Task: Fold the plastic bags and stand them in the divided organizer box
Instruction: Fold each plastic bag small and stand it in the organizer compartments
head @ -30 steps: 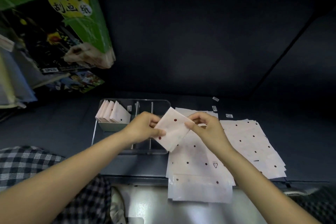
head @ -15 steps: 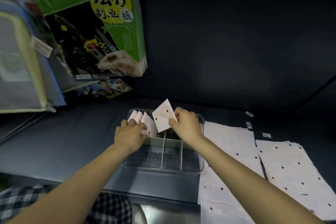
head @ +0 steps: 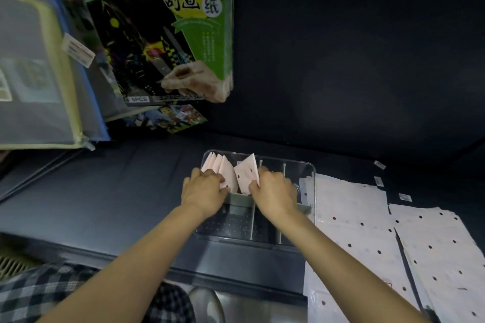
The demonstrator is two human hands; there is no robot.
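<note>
A clear divided organizer box (head: 307, 165) sits on the dark table. Several folded white bags (head: 219, 166) stand upright in its far-left compartment. My left hand (head: 203, 191) presses against those standing bags from the near side. My right hand (head: 275, 191) pinches a folded dotted bag (head: 245, 173) and holds it upright, low in the box just right of the standing ones. Flat unfolded dotted bags (head: 349, 217) lie in overlapping stacks to the right of the box.
A green scratch-paper package (head: 168, 34) and a blue-and-yellow zip pouch (head: 39, 73) lean at the upper left. Small white labels (head: 379, 181) lie on the table beyond the flat bags. A dark wall rises behind. My checked clothing (head: 52, 294) shows at the bottom left.
My right hand has lowered the folded bag from above the box down into it, beside the standing bags. My left hand has stayed against the standing bags.
</note>
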